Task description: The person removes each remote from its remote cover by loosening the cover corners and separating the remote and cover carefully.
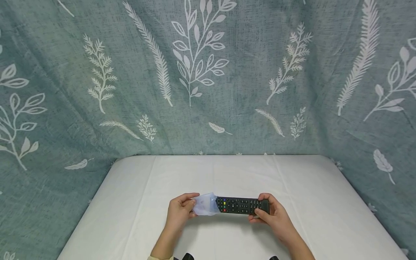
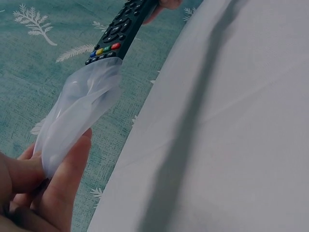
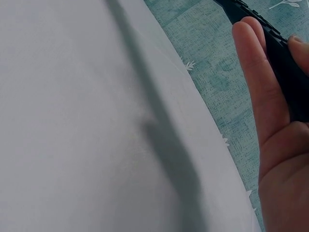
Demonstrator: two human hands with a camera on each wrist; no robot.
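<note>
A black remote control (image 1: 242,205) with coloured buttons is held level above the table. Its left end sits inside a translucent, whitish plastic sleeve (image 1: 205,204), which looks crumpled and loose in the left wrist view. My left hand (image 1: 180,210) pinches the far end of that sleeve between thumb and fingers. At the other end, my right hand (image 1: 272,213) grips the remote, thumb on the button face and fingers behind it. In the right wrist view, straight fingers (image 3: 260,82) lie along the remote's underside. The covered end of the remote is hidden by the plastic.
A white cloth covers the table (image 1: 162,180), and shadows of the arms and remote fall across it. Behind and at both sides hangs a green curtain (image 1: 240,126) with white leaf prints. Two small dark objects (image 1: 188,256) show at the bottom edge.
</note>
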